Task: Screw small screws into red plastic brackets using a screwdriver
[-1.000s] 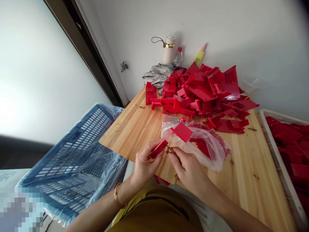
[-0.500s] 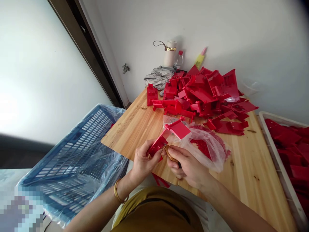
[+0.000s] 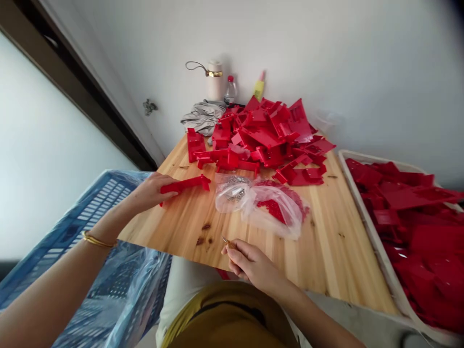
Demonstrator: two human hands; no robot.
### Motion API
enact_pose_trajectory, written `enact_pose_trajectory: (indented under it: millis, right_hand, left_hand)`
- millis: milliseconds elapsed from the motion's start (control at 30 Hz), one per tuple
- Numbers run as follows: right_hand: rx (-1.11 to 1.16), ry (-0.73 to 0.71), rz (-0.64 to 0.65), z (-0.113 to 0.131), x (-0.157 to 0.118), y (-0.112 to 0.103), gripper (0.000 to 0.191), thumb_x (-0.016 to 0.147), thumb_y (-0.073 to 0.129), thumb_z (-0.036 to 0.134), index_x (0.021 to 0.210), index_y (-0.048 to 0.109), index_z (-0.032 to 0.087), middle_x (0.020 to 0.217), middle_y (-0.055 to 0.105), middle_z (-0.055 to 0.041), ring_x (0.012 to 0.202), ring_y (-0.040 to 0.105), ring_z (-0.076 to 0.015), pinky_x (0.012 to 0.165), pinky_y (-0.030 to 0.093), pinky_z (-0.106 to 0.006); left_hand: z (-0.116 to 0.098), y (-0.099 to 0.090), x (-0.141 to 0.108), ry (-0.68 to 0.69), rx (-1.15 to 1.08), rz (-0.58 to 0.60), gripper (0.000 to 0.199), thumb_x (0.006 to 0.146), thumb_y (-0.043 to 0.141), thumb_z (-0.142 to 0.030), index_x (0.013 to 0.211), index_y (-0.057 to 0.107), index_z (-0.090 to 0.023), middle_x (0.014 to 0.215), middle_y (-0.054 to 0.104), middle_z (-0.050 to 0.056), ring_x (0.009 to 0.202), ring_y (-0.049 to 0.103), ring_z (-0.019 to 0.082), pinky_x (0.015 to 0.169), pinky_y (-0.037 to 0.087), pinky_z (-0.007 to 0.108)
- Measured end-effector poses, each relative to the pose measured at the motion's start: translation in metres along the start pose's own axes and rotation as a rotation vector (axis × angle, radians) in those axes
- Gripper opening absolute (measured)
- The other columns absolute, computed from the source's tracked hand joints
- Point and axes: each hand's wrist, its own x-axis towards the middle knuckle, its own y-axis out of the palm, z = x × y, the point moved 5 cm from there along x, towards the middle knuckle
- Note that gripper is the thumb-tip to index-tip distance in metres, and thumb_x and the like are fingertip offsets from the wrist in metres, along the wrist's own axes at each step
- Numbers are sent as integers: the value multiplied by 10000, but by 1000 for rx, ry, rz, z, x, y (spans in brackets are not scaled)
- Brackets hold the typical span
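My left hand point(image 3: 154, 191) is closed on a red plastic part point(image 3: 188, 183), held over the left side of the wooden table point(image 3: 232, 251). Near the front edge, my right hand point(image 3: 253, 263) grips a small screwdriver point(image 3: 229, 243) by its brown handle, its metal tip pointing up and left. Beyond the right hand lie a clear bag of small metal pieces point(image 3: 235, 193) and a clear bag of small red pieces point(image 3: 275, 210). A heap of similar red plastic parts point(image 3: 264, 133) covers the back of the table.
At the left stands a blue crate point(image 3: 105, 198) lined with clear plastic. A white bin point(image 3: 366, 227) full of red parts is on the right. A grey cloth point(image 3: 203, 117), a flask point(image 3: 215, 84), a small bottle point(image 3: 230, 90) and a yellow tube point(image 3: 259, 89) sit by the wall.
My left hand has carried the red part left, away from the screwdriver. My right hand has drawn down toward the table's front edge, and the view has turned right.
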Motion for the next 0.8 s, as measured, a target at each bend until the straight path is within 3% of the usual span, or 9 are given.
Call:
enact_pose_trajectory:
  millis: [100, 133, 233, 300, 367, 433, 500, 700, 800]
  right_hand:
    - [-22, -81, -112, -1, -12, -22, 373, 1005, 488, 542, 1026, 594, 185, 650, 474, 59, 568, 377, -90, 535, 283, -227]
    - [-6, -113, -165, -3, -17, -30, 376, 1002, 494, 548, 1021, 597, 187, 656, 475, 55, 586, 390, -95, 549, 293, -231]
    - [91, -180, -340, -13, -29, -57, 401, 981, 517, 583, 1027, 593, 192, 664, 464, 53, 585, 380, -98, 540, 283, -235]
    - [173, -194, -449, -23, -36, -74, 409, 971, 530, 592, 1058, 587, 196, 661, 454, 59, 550, 344, -89, 509, 249, -234]
    - [232, -215, -524, -29, -42, -88, 399, 973, 535, 578, 1078, 584, 196, 656, 450, 63, 529, 322, -82, 496, 228, -234]
    - [257, -244, -559, -32, -47, -98, 383, 980, 533, 564, 1069, 583, 195, 647, 451, 63, 519, 322, -80, 494, 226, -238]
    - [258, -271, -560, -32, -52, -102, 370, 984, 532, 555, 1054, 577, 194, 640, 454, 63, 518, 328, -82, 499, 235, -242]
    - [265, -304, -547, -36, -58, -104, 352, 1009, 494, 530, 1063, 569, 190, 641, 445, 65, 530, 332, -90, 518, 253, -249]
    - [185, -297, -547, -38, -56, -106, 371, 1015, 464, 536, 1079, 573, 188, 646, 443, 61, 536, 354, -103, 512, 274, -249]
  left_hand:
    - [-32, 14, 8, 154, 321, -8, 412, 777, 720, -386, 1158, 706, -229, 1217, 707, 113, 1172, 605, 350, 1084, 398, 547]
    - [-52, 19, 5, 181, 350, -109, 418, 819, 692, -365, 1212, 672, -225, 1269, 677, 122, 1226, 572, 351, 1101, 387, 552]
    - [-121, 61, -11, 278, 136, -246, 207, 923, 615, -264, 1113, 679, -213, 1098, 714, 88, 1051, 657, 246, 957, 523, 400]
    - [-163, 116, -17, 342, -54, -24, 144, 958, 561, -208, 1009, 695, -207, 955, 731, 46, 851, 686, 172, 773, 557, 284]
    - [-190, 170, -16, 333, -45, 148, 179, 971, 532, -176, 1012, 704, -201, 944, 734, 38, 827, 688, 156, 763, 550, 265]
    - [-201, 210, -9, 285, 65, 253, 207, 980, 507, -168, 1024, 708, -187, 997, 728, 56, 883, 691, 173, 797, 547, 282]
    - [-204, 232, -1, 250, 153, 291, 226, 977, 490, -160, 1002, 714, -168, 1013, 715, 81, 895, 689, 203, 790, 544, 313]
    - [-205, 245, 8, 204, 339, 346, 268, 960, 444, -119, 942, 710, -138, 1019, 684, 122, 837, 671, 242, 662, 494, 341]
    - [-206, 244, 8, 132, 240, 324, 214, 925, 494, -110, 912, 706, -135, 1017, 684, 125, 844, 652, 240, 678, 476, 343]
